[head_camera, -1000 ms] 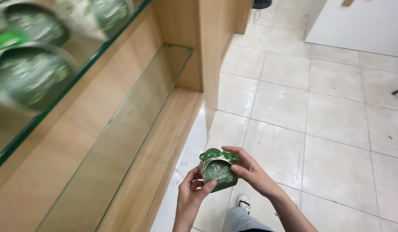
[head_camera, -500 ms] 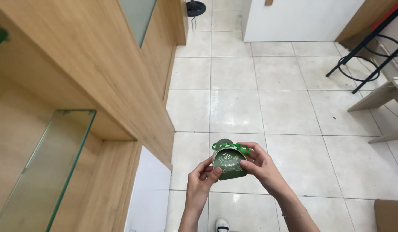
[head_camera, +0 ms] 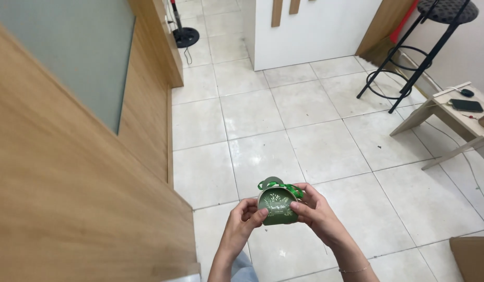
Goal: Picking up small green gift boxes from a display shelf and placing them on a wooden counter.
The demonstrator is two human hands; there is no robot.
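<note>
Both hands (head_camera: pixel 283 219) still holding green box (head_camera: pixel 277 206), shelves gone

I see a dark green gift box (head_camera: pixel 277 208) with a pale leaf pattern and a bright green ribbon (head_camera: pixel 279 186). The floor (head_camera: pixel 283 125) is off-white glossy tile with grey grout. The cabinet (head_camera: pixel 69 177) is light wood grain with a frosted grey-green glass panel (head_camera: pixel 74 52). The stool (head_camera: pixel 424 47) is black, its seat dotted.

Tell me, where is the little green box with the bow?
In the head view, low and centre, the green box sits between the left hand and right hand, above the tiled floor.
</note>
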